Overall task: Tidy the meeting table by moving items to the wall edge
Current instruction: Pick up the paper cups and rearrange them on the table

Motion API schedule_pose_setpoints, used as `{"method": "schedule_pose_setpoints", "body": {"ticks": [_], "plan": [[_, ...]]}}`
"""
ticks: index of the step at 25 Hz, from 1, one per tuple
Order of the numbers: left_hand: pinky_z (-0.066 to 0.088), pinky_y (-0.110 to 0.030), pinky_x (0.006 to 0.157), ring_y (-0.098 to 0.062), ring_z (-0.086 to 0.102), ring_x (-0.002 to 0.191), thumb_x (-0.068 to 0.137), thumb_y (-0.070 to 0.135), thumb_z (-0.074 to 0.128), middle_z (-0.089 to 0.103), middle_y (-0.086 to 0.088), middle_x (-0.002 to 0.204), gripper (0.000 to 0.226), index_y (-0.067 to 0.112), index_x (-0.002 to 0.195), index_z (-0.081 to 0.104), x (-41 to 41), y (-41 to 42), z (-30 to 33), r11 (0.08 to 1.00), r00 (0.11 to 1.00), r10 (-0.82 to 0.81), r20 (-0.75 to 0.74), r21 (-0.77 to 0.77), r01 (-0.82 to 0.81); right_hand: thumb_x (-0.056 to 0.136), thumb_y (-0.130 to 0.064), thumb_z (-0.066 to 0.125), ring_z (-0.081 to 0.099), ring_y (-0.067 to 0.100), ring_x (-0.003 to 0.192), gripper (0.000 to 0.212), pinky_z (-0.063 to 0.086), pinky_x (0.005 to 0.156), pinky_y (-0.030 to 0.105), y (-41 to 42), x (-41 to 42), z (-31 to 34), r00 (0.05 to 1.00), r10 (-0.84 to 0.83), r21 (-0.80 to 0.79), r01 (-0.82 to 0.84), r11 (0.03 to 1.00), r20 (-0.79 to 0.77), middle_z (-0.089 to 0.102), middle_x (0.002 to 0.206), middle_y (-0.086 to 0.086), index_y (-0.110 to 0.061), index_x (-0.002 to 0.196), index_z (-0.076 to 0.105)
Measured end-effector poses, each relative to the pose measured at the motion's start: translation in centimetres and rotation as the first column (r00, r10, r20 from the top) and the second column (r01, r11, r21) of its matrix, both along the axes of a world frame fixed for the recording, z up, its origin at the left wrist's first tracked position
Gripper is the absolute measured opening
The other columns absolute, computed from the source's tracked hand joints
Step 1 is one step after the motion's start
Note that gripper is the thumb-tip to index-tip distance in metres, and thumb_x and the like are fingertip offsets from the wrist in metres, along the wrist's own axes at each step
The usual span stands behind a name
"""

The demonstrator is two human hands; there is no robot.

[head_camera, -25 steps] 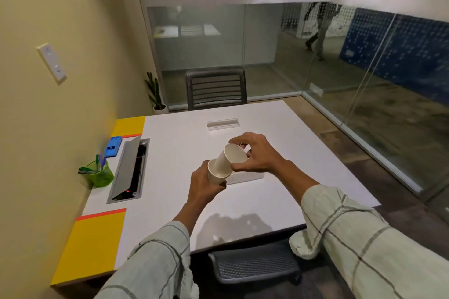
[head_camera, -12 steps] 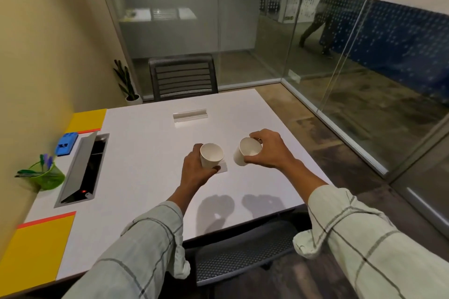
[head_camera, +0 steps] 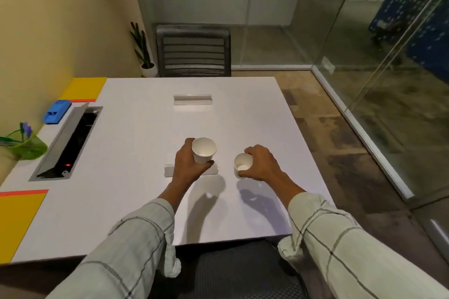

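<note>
Since a moment ago both cups have separated at frame centre: left hand (head_camera: 188,165) grips one paper cup (head_camera: 204,150), right hand (head_camera: 261,165) the other cup (head_camera: 243,165), above the white counter (head_camera: 136,143) by glass walls (head_camera: 303,19).

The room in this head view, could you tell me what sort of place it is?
Most likely a small office meeting room: a white table with a built-in cable box, a mesh chair opposite, and glass partition walls.

2 white paper cups stood apart, both empty, mouths up: the left cup (head_camera: 204,150) sat upright, the right cup (head_camera: 242,164) tilted, above the white table (head_camera: 136,143).
</note>
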State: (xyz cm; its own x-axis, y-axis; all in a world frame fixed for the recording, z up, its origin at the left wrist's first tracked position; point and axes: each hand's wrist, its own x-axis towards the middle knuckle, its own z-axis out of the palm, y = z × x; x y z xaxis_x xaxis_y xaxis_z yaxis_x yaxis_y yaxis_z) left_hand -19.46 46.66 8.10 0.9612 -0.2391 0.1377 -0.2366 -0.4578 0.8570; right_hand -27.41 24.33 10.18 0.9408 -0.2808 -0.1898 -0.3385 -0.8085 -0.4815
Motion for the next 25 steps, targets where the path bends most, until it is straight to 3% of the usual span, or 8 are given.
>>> {"method": "schedule_pose_setpoints", "body": {"ticks": [7,15,20,25], "plan": [[0.047,-0.025,0.068,-0.017,0.060,0.088,0.056,0.025,0.087,0.063,0.008,0.095,0.065,0.023,0.109,0.049,-0.1,-1.4,-0.9,0.984,0.984,0.172,-0.041,0.060,-0.170,0.069,-0.042,0.083,0.045,0.026,0.127,0.082,0.046,0.099,0.040,-2.2,4.0,-4.9,0.980,0.184,0.008,-0.184,0.983,-0.080,0.048,0.134,0.006,-0.015,0.138,0.049],[0.053,-0.029,0.070,-0.007,0.057,0.083,0.057,0.026,0.086,0.063,0.011,0.094,0.063,0.023,0.108,0.049,-4.4,-4.0,-2.2,0.917,0.920,0.392,-0.020,0.095,-0.388,0.070,-0.040,0.081,0.044,0.028,0.126,0.082,0.048,0.096,0.040,-3.6,6.3,-8.3,0.878,0.461,-0.008,-0.466,0.885,-0.129,0.046,0.135,0.006,-0.014,0.139,0.047],[0.051,-0.022,0.071,0.001,0.052,0.083,0.056,0.026,0.089,0.060,0.015,0.095,0.066,0.025,0.109,0.049,-6.6,-5.5,-2.5,0.870,0.876,0.482,-0.015,0.127,-0.477,0.072,-0.038,0.077,0.044,0.029,0.123,0.076,0.050,0.090,0.041,-4.3,6.8,-9.2,0.866,0.491,0.002,-0.493,0.870,-0.093,0.046,0.133,0.007,-0.012,0.136,0.047],[0.045,-0.011,0.069,0.013,0.053,0.095,0.056,0.027,0.090,0.056,0.027,0.097,0.068,0.035,0.108,0.046,-7.1,-6.4,-2.6,0.851,0.856,0.515,-0.044,0.150,-0.504,0.071,-0.036,0.076,0.044,0.029,0.118,0.068,0.049,0.085,0.039,-4.8,7.5,-10.0,0.854,0.510,0.011,-0.512,0.859,-0.104,0.047,0.127,0.008,-0.009,0.128,0.051]]}}
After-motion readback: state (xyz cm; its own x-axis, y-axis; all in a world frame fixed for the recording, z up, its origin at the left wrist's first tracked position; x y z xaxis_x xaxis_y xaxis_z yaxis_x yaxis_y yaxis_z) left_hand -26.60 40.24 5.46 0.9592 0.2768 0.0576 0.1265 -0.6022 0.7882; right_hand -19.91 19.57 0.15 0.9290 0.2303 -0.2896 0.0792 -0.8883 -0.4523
